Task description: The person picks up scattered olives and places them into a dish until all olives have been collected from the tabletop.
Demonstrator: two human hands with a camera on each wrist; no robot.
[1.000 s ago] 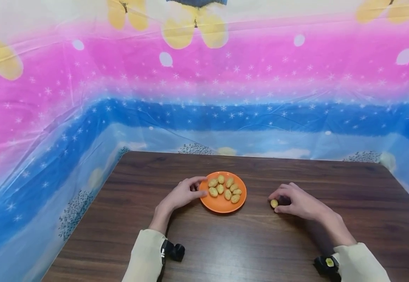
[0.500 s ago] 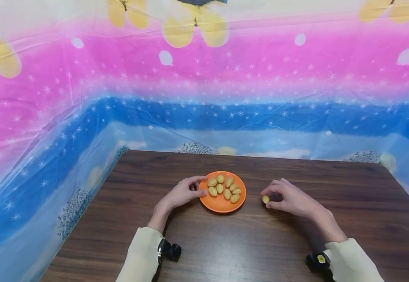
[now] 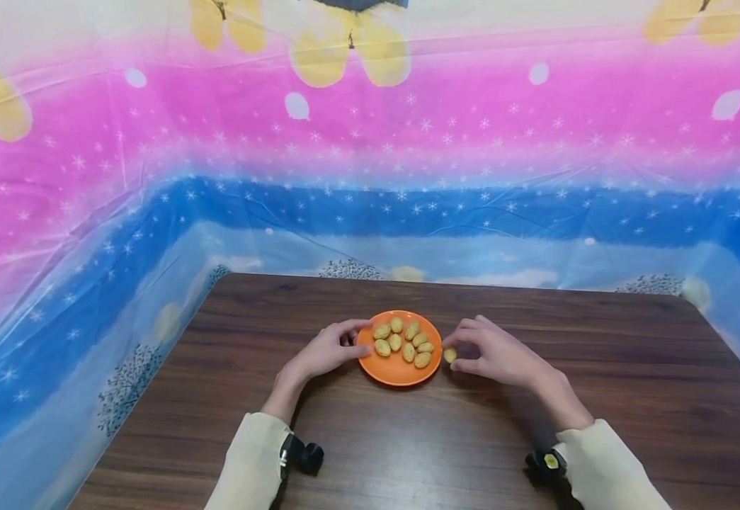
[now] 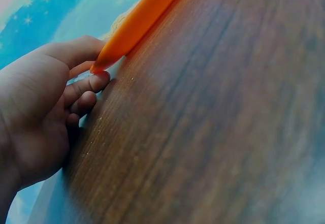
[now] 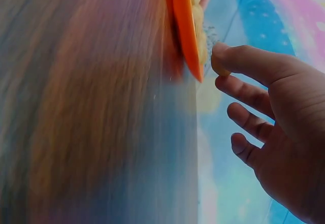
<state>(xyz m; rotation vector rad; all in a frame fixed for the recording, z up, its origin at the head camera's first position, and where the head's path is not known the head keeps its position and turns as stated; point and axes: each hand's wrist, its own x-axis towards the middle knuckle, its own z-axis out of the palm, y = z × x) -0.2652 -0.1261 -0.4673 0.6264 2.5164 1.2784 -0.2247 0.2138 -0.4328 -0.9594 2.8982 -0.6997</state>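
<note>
An orange plate [image 3: 398,375] on the table carries several small yellow-brown oval pieces [image 3: 408,352] with rough skins, perhaps walnuts. My left hand [image 3: 326,348] grips the plate's left rim; in the left wrist view the thumb lies on the rim and the fingertips [image 4: 101,80] reach under it. Just off the plate's right rim, my right hand [image 3: 500,352] pinches one more oval piece [image 3: 450,354] between thumb and index finger. In the right wrist view this held piece [image 5: 219,66] is above rim level and apart from the plate, with the other fingers loosely curled.
A dark brown wooden table [image 3: 382,446] lies under both hands. Behind it and along its sides hangs a pink and blue printed cloth [image 3: 370,142]. A small black camera [image 3: 544,464] is strapped at the right wrist, another camera [image 3: 306,457] at the left.
My right hand has moved left with the pinched oval piece, from well right of the plate to close beside its rim. The left hand and the plate have stayed in place.
</note>
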